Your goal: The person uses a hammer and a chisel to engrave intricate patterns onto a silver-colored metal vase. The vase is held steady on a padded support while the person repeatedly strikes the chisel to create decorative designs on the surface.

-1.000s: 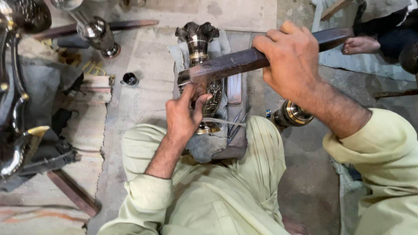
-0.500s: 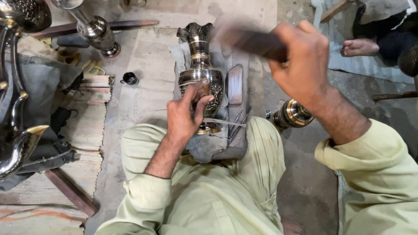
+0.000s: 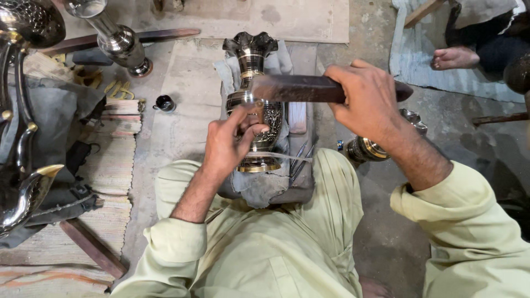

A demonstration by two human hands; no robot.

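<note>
Clenched in the right hand (image 3: 369, 102) is a dark flat wooden bar (image 3: 309, 88), held crosswise just above the engraved silver metal vase (image 3: 255, 110). This vase lies on grey cloth padding (image 3: 259, 185), its long axis pointing away from the person, and is steadied by the left hand (image 3: 229, 142), which is the nearer one.

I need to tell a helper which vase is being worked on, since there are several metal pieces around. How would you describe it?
Start at the grey cloth pad on the floor in front of the person's knees. The vase lies on it, steadied by the left hand, under the dark wooden bar gripped in the right hand. Unlike the other metal pieces nearby, it has a scalloped mouth and an engraved body with gold bands.
</note>
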